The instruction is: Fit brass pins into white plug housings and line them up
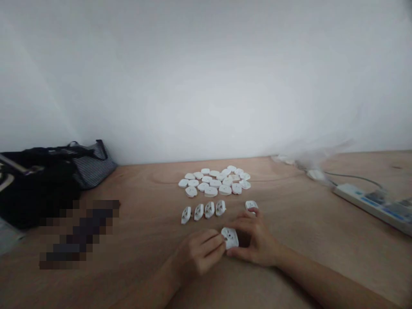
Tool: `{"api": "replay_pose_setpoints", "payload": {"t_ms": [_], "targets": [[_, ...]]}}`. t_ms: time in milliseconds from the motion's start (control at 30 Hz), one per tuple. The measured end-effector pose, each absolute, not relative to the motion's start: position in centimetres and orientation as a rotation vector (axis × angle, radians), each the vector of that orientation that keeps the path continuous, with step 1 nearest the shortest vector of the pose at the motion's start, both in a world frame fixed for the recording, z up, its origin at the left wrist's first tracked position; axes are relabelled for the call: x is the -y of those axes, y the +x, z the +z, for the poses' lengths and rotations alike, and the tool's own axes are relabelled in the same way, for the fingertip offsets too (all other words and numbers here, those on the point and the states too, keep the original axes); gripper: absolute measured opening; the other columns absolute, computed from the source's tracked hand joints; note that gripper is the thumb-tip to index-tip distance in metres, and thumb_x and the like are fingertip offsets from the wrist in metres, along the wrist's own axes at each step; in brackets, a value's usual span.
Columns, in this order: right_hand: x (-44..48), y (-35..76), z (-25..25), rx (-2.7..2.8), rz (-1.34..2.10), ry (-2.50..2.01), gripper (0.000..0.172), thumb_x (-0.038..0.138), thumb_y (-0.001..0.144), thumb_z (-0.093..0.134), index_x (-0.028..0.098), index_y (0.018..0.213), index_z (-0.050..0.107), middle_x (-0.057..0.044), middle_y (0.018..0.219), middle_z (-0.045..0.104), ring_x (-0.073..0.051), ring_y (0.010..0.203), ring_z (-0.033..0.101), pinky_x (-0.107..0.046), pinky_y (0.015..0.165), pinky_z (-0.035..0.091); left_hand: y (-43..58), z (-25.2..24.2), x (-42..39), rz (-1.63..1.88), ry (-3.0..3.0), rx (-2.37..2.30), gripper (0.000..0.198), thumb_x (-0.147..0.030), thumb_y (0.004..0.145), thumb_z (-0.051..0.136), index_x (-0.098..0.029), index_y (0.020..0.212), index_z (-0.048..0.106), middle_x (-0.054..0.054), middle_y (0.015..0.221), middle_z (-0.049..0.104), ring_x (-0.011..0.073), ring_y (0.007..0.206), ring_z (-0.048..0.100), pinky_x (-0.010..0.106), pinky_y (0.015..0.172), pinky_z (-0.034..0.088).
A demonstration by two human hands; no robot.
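A white plug housing (230,238) with openings in its face stands tilted up near the table's front. My right hand (260,240) grips it, thumb at its lower edge and index finger along the top. At its left edge, the fingertips of my left hand (202,253) are pinched together; whatever they hold is hidden. Another white piece (251,205) lies just beyond my right fingers. Left of that, a short row of opened white plug halves (209,210) shows metal parts inside. Several white plug pieces (215,183) lie in a group farther back.
At the right, a white power strip (370,204) with a cable lies beside clear plastic wrap (317,161). A black bag (38,184) and a striped pouch (92,167) stand at the left. A pixelated dark object (82,234) lies before them. The white wall (206,86) bounds the wooden table.
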State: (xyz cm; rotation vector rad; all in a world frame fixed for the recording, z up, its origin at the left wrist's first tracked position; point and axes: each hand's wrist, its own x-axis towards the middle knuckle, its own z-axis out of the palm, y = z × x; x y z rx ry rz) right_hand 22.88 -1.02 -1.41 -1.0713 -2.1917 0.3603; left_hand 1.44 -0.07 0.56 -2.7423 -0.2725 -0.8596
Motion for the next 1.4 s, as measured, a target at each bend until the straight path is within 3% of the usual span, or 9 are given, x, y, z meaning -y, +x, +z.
{"api": "replay_pose_setpoints", "payload": {"t_ms": [200, 333, 467, 633, 1033, 1267, 1400], "targets": [[1.2, 22.7, -1.1, 2.199, 0.379, -1.025, 0.046, 0.051, 0.066, 0.071, 0.025, 0.104, 0.064, -0.002, 0.086, 0.069, -0.024, 0.088, 0.056, -0.046, 0.093, 0.024, 1.6, 0.8, 0.4, -0.833, -2.79, 0.318, 0.02, -0.009, 0.092, 0.043, -0.011, 0.101, 0.061, 0.011, 0.092, 0.072, 0.0216, 0.086, 0.066, 0.034, 0.078, 0.055], [1.1, 23.1, -0.7, 2.219, 0.395, -1.025, 0.043, 0.051, 0.07, 0.068, 0.028, 0.107, 0.063, -0.002, 0.088, 0.069, -0.023, 0.088, 0.056, -0.047, 0.094, 0.021, 1.7, -0.1, 0.4, -1.112, -2.774, 0.551, 0.027, -0.006, 0.09, 0.042, -0.012, 0.114, 0.054, 0.012, 0.102, 0.067, 0.0207, 0.1, 0.061, 0.033, 0.088, 0.051], [0.5, 24.3, -0.9, 2.181, 0.299, -1.109, 0.04, 0.051, 0.07, 0.068, 0.025, 0.102, 0.064, -0.004, 0.089, 0.069, -0.025, 0.09, 0.055, -0.046, 0.092, 0.023, 1.5, -0.7, 0.0, -1.285, -2.79, 0.986, 0.016, -0.011, 0.087, 0.049, -0.016, 0.096, 0.062, 0.007, 0.09, 0.063, 0.0184, 0.088, 0.061, 0.03, 0.08, 0.051], [-0.2, 25.1, -1.6, 2.125, 0.184, -1.183, 0.041, 0.05, 0.07, 0.068, 0.027, 0.103, 0.064, -0.004, 0.092, 0.07, -0.028, 0.096, 0.054, -0.046, 0.091, 0.024, 1.9, -1.0, -0.5, -0.949, -3.045, 1.289, 0.011, -0.021, 0.08, 0.062, -0.019, 0.088, 0.069, 0.004, 0.084, 0.06, 0.0171, 0.076, 0.058, 0.027, 0.067, 0.049], [-0.1, 24.8, -1.8, 2.14, 0.185, -1.17, 0.04, 0.049, 0.07, 0.069, 0.027, 0.103, 0.063, -0.004, 0.089, 0.069, -0.026, 0.092, 0.056, -0.046, 0.09, 0.024, 2.7, -1.3, -1.0, -0.935, -3.045, 1.485, 0.012, -0.014, 0.08, 0.058, -0.015, 0.07, 0.064, 0.003, 0.075, 0.059, 0.0183, 0.074, 0.057, 0.027, 0.066, 0.043], [0.2, 24.5, -1.6, 2.142, 0.195, -1.13, 0.039, 0.049, 0.07, 0.069, 0.026, 0.101, 0.063, -0.003, 0.088, 0.069, -0.026, 0.091, 0.055, -0.046, 0.091, 0.023, 2.0, -0.9, -0.6, -0.909, -3.174, 1.461, 0.009, -0.017, 0.079, 0.063, -0.018, 0.087, 0.066, 0.002, 0.084, 0.059, 0.0163, 0.075, 0.057, 0.025, 0.067, 0.044], [0.3, 24.3, -1.5, 2.146, 0.209, -1.117, 0.039, 0.047, 0.07, 0.069, 0.027, 0.102, 0.063, -0.003, 0.09, 0.069, -0.026, 0.09, 0.056, -0.046, 0.091, 0.022, 2.3, -1.0, -0.7, -0.944, -3.17, 1.373, 0.009, -0.014, 0.08, 0.059, -0.017, 0.074, 0.065, 0.002, 0.08, 0.059, 0.0163, 0.076, 0.057, 0.025, 0.069, 0.044]]}}
